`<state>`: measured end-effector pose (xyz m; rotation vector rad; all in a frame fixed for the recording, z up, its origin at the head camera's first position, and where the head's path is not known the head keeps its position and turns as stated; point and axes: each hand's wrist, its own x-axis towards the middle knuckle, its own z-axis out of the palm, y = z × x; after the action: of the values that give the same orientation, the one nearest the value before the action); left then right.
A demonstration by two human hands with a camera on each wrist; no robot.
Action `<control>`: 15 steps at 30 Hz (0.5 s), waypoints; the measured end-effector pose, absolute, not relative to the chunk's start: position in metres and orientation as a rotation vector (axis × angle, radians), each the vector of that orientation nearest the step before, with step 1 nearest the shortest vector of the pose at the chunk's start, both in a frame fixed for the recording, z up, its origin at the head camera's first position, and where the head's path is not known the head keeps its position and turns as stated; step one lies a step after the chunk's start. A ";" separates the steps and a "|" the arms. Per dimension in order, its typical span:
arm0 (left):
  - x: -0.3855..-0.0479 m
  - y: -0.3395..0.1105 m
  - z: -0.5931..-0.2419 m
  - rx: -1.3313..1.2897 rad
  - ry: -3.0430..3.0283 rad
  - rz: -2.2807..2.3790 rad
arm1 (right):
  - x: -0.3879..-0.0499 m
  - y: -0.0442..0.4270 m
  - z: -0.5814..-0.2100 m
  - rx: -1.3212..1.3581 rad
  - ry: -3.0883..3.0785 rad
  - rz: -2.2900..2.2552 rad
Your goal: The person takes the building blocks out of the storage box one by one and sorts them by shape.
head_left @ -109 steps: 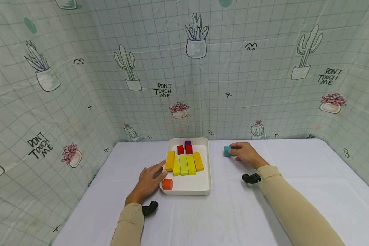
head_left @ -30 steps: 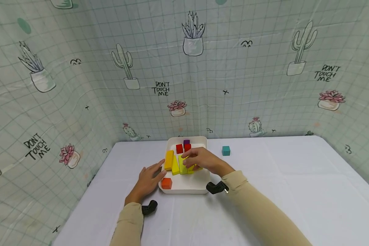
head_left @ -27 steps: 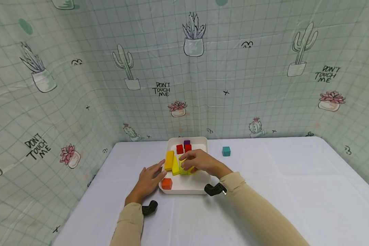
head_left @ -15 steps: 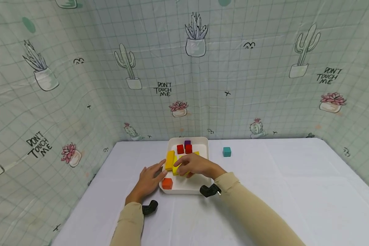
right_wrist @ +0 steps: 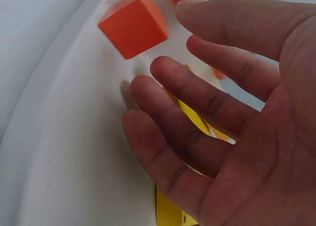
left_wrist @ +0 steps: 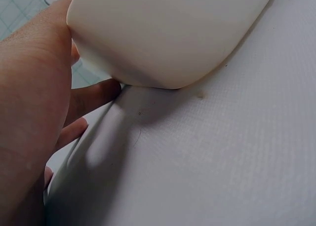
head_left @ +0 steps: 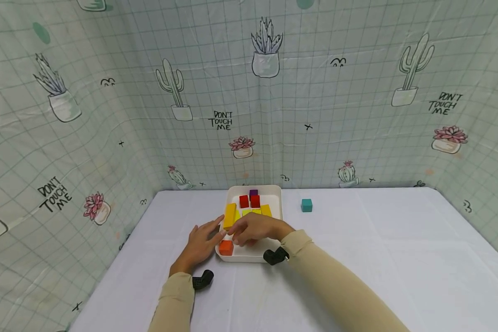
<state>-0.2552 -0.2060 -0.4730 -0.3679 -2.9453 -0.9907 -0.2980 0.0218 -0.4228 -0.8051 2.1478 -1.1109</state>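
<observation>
My left hand (head_left: pixel 200 242) rests at the left side of a white tray (head_left: pixel 253 259), its fingers extended. In the left wrist view its fingers touch the outside of the tray wall (left_wrist: pixel 163 38). My right hand (head_left: pixel 255 228) hovers over the tray, fingertips just short of an orange cube (head_left: pixel 226 248) in the near left corner. The right wrist view shows loosely bent fingers with nothing between them, close to the orange cube (right_wrist: pixel 133 26). A thick yellow block (head_left: pixel 230 216) leans by the left wall; several other yellow blocks are partly hidden under the right hand.
At the tray's far end sit two red cubes (head_left: pixel 244 201) and a purple cube (head_left: pixel 253 192). A teal cube (head_left: pixel 306 205) stands on the white tabletop (head_left: pixel 357 240) right of the tray. A patterned cloth wall (head_left: pixel 315 152) rises behind the table.
My right hand has let go of the teal cube on the table, moved left over the tray, and come down toward the orange cube. The left hand has stayed in place.
</observation>
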 end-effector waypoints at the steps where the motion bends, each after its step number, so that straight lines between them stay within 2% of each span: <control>1: -0.255 -0.206 -0.473 -0.368 -2.945 -0.993 | -0.298 0.020 -0.423 -0.817 2.159 -1.096; 15: -0.255 -0.207 -0.474 -0.377 -2.921 -1.006 | -0.297 0.004 -0.427 -0.844 2.206 -1.006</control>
<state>-0.2547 -0.2072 -0.4739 -0.3772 -2.9205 -1.0062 -0.2968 0.0038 -0.4266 -0.8441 2.2063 -1.0061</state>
